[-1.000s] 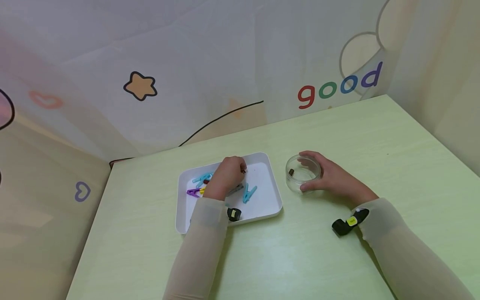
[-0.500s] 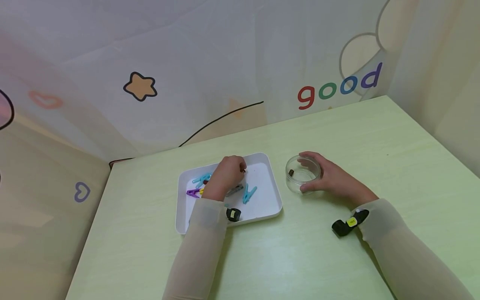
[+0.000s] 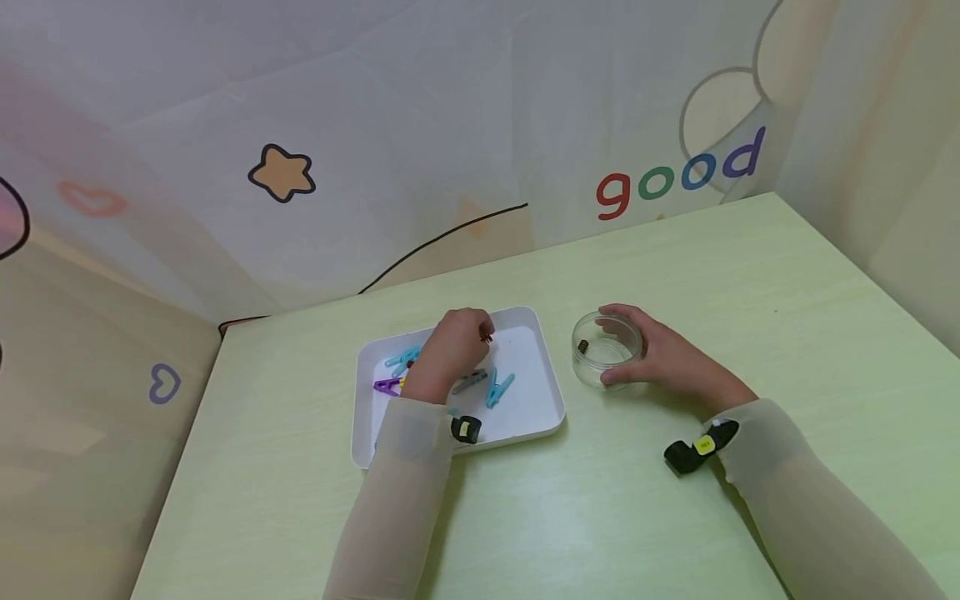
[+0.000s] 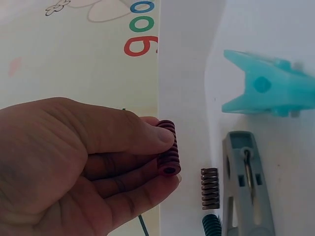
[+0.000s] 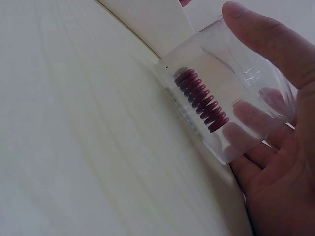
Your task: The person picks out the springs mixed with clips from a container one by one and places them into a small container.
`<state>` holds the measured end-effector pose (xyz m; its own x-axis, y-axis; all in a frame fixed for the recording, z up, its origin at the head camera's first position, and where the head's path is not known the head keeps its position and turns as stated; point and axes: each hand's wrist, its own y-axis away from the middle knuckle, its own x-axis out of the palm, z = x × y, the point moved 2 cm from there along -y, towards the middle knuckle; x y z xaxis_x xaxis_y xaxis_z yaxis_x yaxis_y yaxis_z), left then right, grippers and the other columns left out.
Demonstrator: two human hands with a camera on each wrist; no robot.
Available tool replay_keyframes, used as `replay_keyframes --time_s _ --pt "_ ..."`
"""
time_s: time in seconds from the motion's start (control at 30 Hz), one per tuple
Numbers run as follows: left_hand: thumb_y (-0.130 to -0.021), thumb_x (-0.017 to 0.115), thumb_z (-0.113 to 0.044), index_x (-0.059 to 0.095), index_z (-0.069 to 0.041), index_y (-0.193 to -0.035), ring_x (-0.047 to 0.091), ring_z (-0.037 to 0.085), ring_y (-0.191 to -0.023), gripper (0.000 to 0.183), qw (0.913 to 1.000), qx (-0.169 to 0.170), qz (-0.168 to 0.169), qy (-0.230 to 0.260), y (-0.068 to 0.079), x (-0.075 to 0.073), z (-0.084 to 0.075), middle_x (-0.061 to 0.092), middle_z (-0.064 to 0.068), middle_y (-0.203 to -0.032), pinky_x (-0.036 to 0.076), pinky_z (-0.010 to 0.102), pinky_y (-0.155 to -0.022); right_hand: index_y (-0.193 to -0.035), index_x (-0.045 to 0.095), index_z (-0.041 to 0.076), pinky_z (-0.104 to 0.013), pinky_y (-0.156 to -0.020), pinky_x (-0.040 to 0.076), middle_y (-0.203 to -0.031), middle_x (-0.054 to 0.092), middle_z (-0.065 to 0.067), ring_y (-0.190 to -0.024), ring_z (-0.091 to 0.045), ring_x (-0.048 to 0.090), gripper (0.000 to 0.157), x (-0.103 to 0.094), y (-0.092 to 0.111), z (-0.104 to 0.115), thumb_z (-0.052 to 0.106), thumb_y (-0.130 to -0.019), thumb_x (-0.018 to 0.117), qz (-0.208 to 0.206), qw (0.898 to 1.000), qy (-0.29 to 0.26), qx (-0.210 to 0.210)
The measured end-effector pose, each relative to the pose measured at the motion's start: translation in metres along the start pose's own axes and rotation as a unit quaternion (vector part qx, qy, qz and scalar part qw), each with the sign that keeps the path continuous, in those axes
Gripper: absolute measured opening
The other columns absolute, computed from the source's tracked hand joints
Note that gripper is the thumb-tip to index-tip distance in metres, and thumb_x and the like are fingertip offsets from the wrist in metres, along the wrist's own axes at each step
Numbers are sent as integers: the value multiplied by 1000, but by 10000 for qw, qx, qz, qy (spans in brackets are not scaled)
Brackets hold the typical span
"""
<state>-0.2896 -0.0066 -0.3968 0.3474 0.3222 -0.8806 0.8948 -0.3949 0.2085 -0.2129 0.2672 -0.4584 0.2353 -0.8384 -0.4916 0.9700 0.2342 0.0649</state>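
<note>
Over the white tray (image 3: pixel 528 417), my left hand (image 3: pixel 452 350) pinches a dark red coil spring (image 4: pixel 169 152) between thumb and fingers. In the left wrist view, a brown spring (image 4: pixel 210 189) and a dark green spring (image 4: pixel 212 225) lie in the tray beside a grey clothespin (image 4: pixel 247 182). A light blue clothespin (image 4: pixel 270 83) is close by. On the table to the tray's right, my right hand (image 3: pixel 660 354) grips a clear round jar (image 3: pixel 606 343) by its side, thumb in front. Inside the jar lies another red spring (image 5: pixel 202 101), seen through its wall.
More clothespins are at the tray's left, one purple (image 3: pixel 387 386) and one light blue (image 3: pixel 403 357); my left forearm hides part of that side. The pale green table (image 3: pixel 585 517) extends around the tray and jar. A printed cloth (image 3: pixel 420 125) hangs behind its back edge.
My left hand has risen very slightly with the red spring, which shows a little more at its fingertips. My right hand and the jar stay where they were.
</note>
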Motion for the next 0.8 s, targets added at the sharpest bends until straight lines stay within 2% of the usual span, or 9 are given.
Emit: replay_keyframes --time_s 0.2,0.8 --pt "-91 61 -6 68 -5 -114 56 22 -96 24 9997 216 -129 43 4 -3 -2 66 7 -106 53 34 -90 -149 27 26 -61 -114 23 -153 39 -11 -144 -33 31 95 0 0 0 38 -74 83 0 10000 -12 -12" --pt "-92 56 -4 69 -3 -111 59 20 -94 23 9973 686 -231 75 14 -10 -10 68 6 -104 53 34 -88 -149 27 24 -61 -114 22 -152 40 -12 -143 -34 31 95 0 0 1 38 -74 83 -5 10000 86 -19"
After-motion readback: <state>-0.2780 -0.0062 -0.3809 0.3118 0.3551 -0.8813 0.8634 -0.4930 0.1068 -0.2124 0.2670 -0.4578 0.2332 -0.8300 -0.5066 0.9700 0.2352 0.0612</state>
